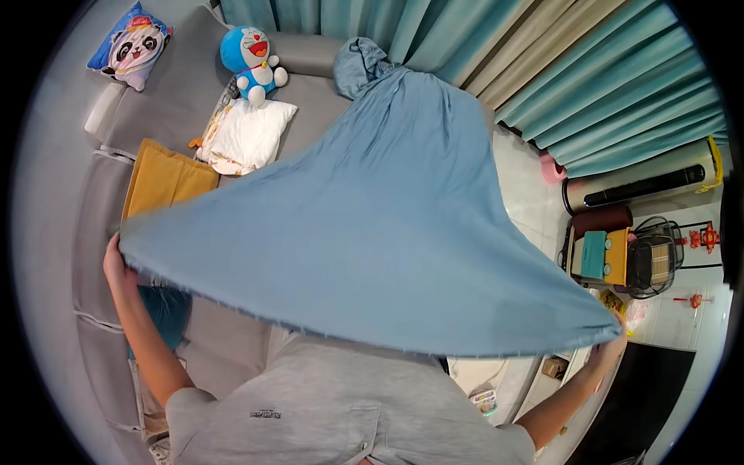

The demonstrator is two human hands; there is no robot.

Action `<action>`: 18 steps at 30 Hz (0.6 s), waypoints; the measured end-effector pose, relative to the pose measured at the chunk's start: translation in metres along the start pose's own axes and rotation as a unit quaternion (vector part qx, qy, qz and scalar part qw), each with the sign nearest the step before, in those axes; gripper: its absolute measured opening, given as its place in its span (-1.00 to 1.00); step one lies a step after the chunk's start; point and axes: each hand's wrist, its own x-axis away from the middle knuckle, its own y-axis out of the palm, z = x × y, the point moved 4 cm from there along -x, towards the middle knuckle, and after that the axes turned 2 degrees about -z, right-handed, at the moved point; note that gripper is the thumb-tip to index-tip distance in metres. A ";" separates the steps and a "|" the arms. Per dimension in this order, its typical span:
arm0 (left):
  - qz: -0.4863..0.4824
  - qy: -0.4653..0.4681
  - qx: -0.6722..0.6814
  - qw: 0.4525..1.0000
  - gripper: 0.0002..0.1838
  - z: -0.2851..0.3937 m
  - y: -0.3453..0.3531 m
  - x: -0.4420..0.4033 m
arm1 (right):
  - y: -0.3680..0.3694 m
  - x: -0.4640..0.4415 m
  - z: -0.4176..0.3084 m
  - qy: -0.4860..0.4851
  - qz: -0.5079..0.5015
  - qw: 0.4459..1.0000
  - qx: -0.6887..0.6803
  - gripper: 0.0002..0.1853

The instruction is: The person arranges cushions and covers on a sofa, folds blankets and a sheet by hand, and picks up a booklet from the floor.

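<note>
Here, blue cloth (349, 248) between hands (116, 262)

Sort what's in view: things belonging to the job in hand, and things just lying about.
Belongs to the job:
blue cloth, stretched between the hands
left hand, holding one end
right hand, holding the other

Just lying about:
blue plush toy
panda cushion
yellow cushion
white cushion

the cloth (372, 240) is plain blue, one cushion (164, 180) mustard yellow.

Grey sofa (174, 101), teal curtains (620, 93), pale floor (521, 172)
</note>
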 end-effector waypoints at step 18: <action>-0.080 -0.015 0.006 0.997 -0.35 -0.239 0.501 -0.191 | 0.431 -0.422 0.357 0.234 -0.053 0.971 -0.023 -0.62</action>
